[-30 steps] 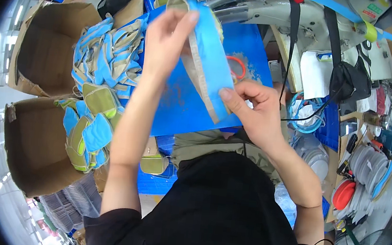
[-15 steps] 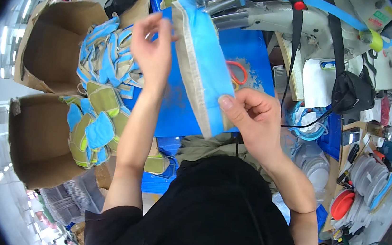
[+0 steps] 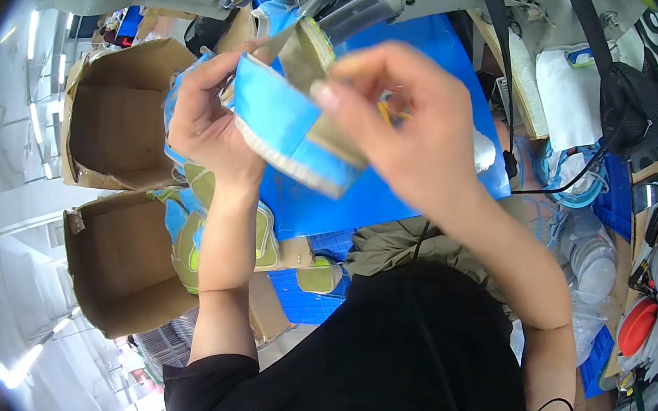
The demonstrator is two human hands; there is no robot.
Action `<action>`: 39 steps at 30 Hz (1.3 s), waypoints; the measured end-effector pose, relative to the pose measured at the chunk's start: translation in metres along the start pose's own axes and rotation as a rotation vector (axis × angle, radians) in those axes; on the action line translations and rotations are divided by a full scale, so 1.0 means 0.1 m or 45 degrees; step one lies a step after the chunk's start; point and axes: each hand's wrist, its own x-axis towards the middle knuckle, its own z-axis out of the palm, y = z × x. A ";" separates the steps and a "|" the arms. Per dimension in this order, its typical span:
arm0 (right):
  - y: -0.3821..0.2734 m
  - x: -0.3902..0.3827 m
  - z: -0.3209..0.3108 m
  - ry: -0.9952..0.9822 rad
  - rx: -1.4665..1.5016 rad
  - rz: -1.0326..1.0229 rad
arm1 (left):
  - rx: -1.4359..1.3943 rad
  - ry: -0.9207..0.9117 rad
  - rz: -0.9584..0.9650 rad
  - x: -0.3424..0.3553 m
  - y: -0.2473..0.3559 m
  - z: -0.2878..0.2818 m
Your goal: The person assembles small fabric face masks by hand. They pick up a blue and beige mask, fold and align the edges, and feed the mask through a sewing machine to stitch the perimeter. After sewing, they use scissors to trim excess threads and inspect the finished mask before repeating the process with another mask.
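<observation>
A blue and beige fabric band (image 3: 271,111) with a pale stitched edge is bent into a curve above the blue work surface (image 3: 296,214). My left hand (image 3: 211,125) grips its left end, fingers behind the cloth. My right hand (image 3: 409,126) is curled at the beige inner side, thumb against the cloth and slightly blurred. Behind the right hand, a bit of orange and yellow handle shows through the fingers. Blue and green sewn pieces (image 3: 261,238) hang beside my left forearm.
Two open cardboard boxes stand at the left, an upper one (image 3: 116,135) and a lower one (image 3: 118,264). A grey machine arm (image 3: 438,4) spans the far edge. Black straps and a black mesh pouch (image 3: 632,109) hang at the right, near stacked lids (image 3: 637,326).
The band was stretched out upright and is now folded into a curve. My left hand has taken hold of it, lower and further left. My right hand has moved up and left.
</observation>
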 end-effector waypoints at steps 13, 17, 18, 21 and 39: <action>0.34 0.16 0.18 -0.003 0.035 0.179 | 0.406 -0.309 0.721 0.07 0.06 0.09; 0.33 0.12 0.22 0.034 0.072 0.278 | 0.409 -0.316 0.714 0.08 0.06 0.08; 0.34 0.11 0.22 0.030 0.038 0.259 | 0.411 -0.312 0.708 0.08 0.06 0.07; 0.36 0.14 0.21 0.042 -0.041 0.226 | 0.413 -0.356 0.693 0.14 0.08 0.07; 0.55 0.34 0.43 0.230 -0.170 -0.187 | 0.172 -0.363 0.498 0.31 -0.34 0.02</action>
